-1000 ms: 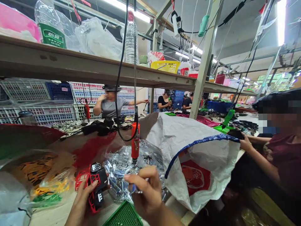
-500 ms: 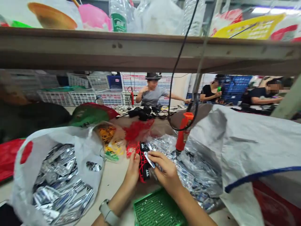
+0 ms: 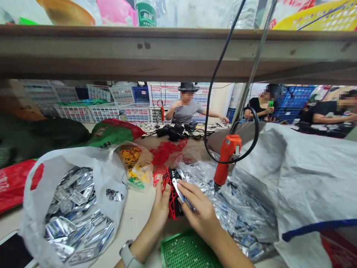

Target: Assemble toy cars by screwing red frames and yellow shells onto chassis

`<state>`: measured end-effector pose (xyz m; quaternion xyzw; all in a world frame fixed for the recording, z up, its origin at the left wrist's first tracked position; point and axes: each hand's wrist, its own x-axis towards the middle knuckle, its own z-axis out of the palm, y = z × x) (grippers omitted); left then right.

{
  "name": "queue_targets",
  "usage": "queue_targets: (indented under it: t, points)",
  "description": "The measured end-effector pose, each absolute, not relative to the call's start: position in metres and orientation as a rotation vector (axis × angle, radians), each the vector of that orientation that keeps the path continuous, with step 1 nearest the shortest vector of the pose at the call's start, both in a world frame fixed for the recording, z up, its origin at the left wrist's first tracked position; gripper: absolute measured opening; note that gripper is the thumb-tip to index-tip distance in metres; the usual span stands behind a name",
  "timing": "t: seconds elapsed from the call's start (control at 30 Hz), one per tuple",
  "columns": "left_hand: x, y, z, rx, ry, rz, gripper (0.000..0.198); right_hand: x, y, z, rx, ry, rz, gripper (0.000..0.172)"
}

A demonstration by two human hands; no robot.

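Note:
My left hand (image 3: 161, 199) is closed on the left side of a black plastic part with a red lattice frame (image 3: 172, 197), tilted upright above the table. Against the part's right side, my right hand (image 3: 199, 206) pinches a shiny silver strip-shaped piece (image 3: 177, 189) between thumb and fingers. The silver piece lies close over the black and red part; whether it touches is hard to tell. Below both hands stands a green perforated basket (image 3: 186, 251). An orange-red electric screwdriver (image 3: 225, 156) hangs to the right of my right hand, tip down.
To the left, a white bag (image 3: 30, 208) holds many silver pieces. More lie in a clear plastic bag (image 3: 251, 208) on the right. Bags of yellow parts (image 3: 131, 158) and red parts (image 3: 167, 150) sit behind. A shelf (image 3: 139, 56) crosses overhead. A person (image 3: 185, 109) sits opposite.
The view has shifted slightly, so the screwdriver appears further right. The lattice part is turned a little, showing more red, and the silver piece stays in my right hand beside it.

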<state>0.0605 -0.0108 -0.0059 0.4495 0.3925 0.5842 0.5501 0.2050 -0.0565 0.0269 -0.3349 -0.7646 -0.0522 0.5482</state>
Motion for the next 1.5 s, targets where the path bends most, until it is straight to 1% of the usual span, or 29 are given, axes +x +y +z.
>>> queue_targets:
  t: [0.23, 0.33, 0.4, 0.47, 0.63, 0.8, 0.9, 1.0, 1.1, 1.17, 1.27, 1.37, 1.5]
  points:
    - [0.065, -0.004, -0.001, 1.038, 0.991, 1.401, 0.086, 0.202, -0.054, 0.02, -0.864, -1.845, -0.067, 0.049]
    - [0.067, -0.005, 0.001, 0.97, 0.997, 1.408, 0.078, 0.204, -0.053, 0.02, -0.87, -1.838, -0.03, 0.05]
    - [0.067, -0.009, 0.005, 0.901, 0.925, 1.416, 0.073, 0.204, -0.053, 0.02, -0.865, -1.826, 0.005, 0.05]
    - [0.067, -0.013, 0.01, 0.827, 0.824, 1.406, 0.071, 0.204, -0.053, 0.021, -0.855, -1.811, 0.053, 0.049]
    - [0.065, -0.015, 0.015, 0.791, 0.802, 1.394, 0.077, 0.202, -0.048, 0.016, -0.856, -1.741, 0.153, 0.045]
    - [0.064, -0.009, 0.011, 0.994, 0.91, 1.398, 0.088, 0.206, -0.039, 0.01, -0.943, -1.611, 0.273, 0.038]
    - [0.063, -0.009, 0.013, 1.096, 0.931, 1.413, 0.096, 0.207, -0.036, 0.008, -0.983, -1.488, 0.417, 0.036]
    - [0.061, -0.008, 0.017, 1.126, 0.944, 1.435, 0.099, 0.206, -0.035, 0.007, -0.95, -1.347, 0.577, 0.034]
    - [0.059, -0.008, 0.018, 1.101, 0.973, 1.467, 0.099, 0.203, -0.035, 0.007, -0.909, -1.27, 0.646, 0.034]
    - [0.058, -0.008, 0.018, 1.103, 0.971, 1.472, 0.097, 0.201, -0.036, 0.006, -0.898, -1.276, 0.612, 0.034]
    - [0.058, -0.008, 0.015, 1.131, 0.937, 1.468, 0.092, 0.201, -0.038, 0.007, -0.938, -1.385, 0.431, 0.032]
    - [0.057, -0.007, 0.012, 1.136, 0.91, 1.463, 0.089, 0.201, -0.042, 0.01, -0.961, -1.539, 0.236, 0.038]
    - [0.055, -0.008, 0.013, 1.164, 0.866, 1.416, 0.089, 0.199, -0.047, 0.012, -0.945, -1.588, 0.077, 0.044]
